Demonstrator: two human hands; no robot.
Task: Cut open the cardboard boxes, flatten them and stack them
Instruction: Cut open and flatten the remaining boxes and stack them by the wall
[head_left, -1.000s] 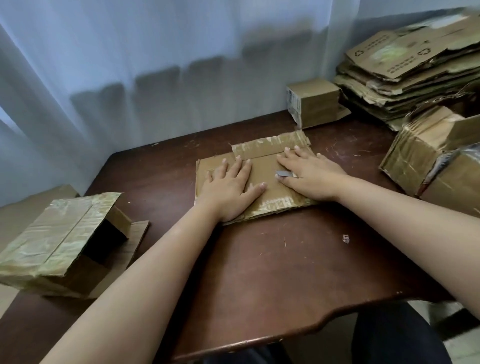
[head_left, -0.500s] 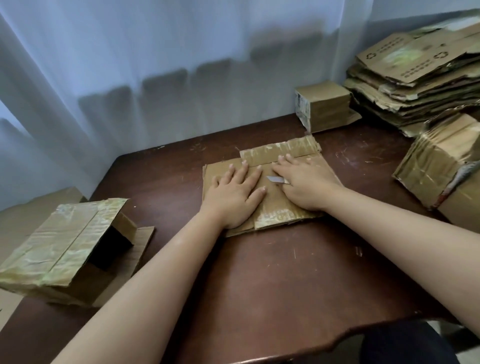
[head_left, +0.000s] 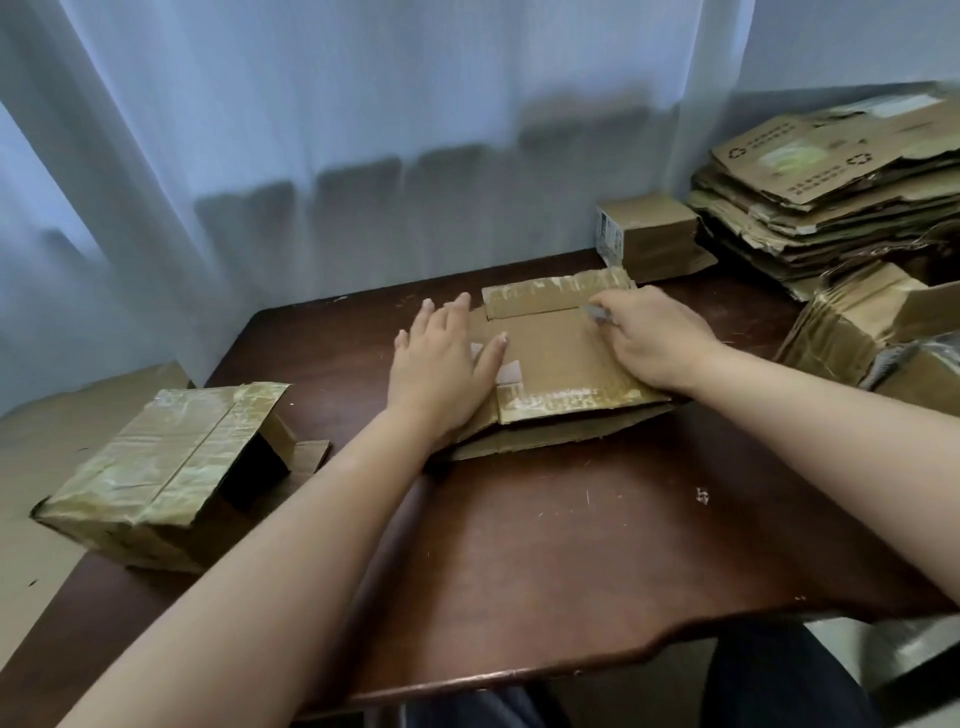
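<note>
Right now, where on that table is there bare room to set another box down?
The widest bare patch of the table is the near part, between the flattened box and the front edge. A smaller strip lies behind the taped box, toward the curtain. The right side is crowded: stack of flattened cardboard, small box, crumpled boxes.

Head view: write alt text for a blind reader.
Two hands flatten a cardboard box on a dark wooden table; the left hand presses it flat, and the right hand holds a small blade. A taped box sits left, flattened cardboard stacked right.
</note>
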